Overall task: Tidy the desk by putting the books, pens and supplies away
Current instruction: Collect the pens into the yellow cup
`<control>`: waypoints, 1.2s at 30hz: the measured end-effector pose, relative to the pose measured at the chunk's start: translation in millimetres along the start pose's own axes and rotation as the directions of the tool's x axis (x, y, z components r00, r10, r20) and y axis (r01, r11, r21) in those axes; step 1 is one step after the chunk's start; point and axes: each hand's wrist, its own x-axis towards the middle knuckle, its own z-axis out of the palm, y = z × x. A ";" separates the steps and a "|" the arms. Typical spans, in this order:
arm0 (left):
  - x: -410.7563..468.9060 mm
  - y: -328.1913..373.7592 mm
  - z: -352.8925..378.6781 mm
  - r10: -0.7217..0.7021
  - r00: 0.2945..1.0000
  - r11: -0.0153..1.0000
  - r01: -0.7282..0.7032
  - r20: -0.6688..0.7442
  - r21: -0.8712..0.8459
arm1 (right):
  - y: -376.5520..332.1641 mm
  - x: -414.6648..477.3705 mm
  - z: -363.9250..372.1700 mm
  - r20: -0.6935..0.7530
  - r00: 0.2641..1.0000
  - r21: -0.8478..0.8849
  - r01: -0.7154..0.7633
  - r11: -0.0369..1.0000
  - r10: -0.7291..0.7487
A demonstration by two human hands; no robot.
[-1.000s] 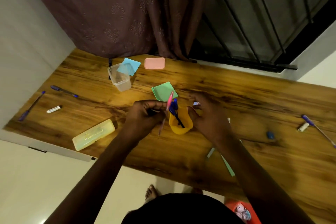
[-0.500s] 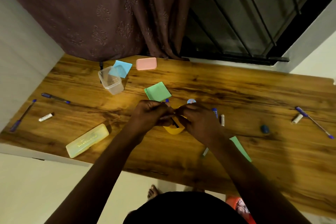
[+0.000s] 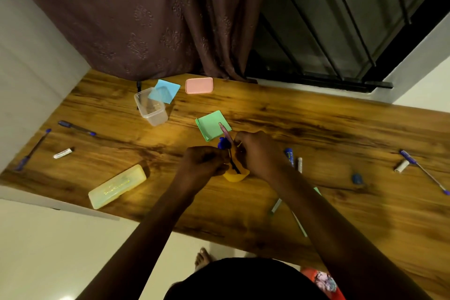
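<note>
Fingers of both hands, left [image 3: 203, 162] and right [image 3: 258, 151], curl around the yellow pen cup [image 3: 235, 174] mid-frame. Their grip is hidden; the cup's rim is mostly covered.

Wood desk [image 3: 316, 134]: yellow cup [image 3: 235, 175] mid; green notes [image 3: 211, 127] behind it; clear tub [image 3: 151, 110], pink lid [image 3: 199, 85] nr back edge; pencil case [image 3: 117, 186] front-left corner; pens [image 3: 77, 127] at left end.

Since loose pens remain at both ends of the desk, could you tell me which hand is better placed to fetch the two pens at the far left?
Probably the left hand: those pens lie on its side; the right hand would have to cross over.
</note>
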 end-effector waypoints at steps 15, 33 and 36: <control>0.3 -3.1 -7.8 0.086 0.996 0.990 -0.082 -0.025 0.118 | -9.4 5.9 5.9 0.039 0.995 0.015 -0.093 0.996 0.093; 23.0 30.4 135.1 0.357 0.898 0.826 -0.432 0.256 0.363 | 123.8 -105.9 -37.9 -0.300 0.800 0.717 -0.170 0.676 0.519; 31.3 24.1 181.8 0.347 0.904 0.821 -0.422 0.250 0.384 | 162.2 -127.1 -48.9 -0.351 0.757 0.702 -0.178 0.690 0.551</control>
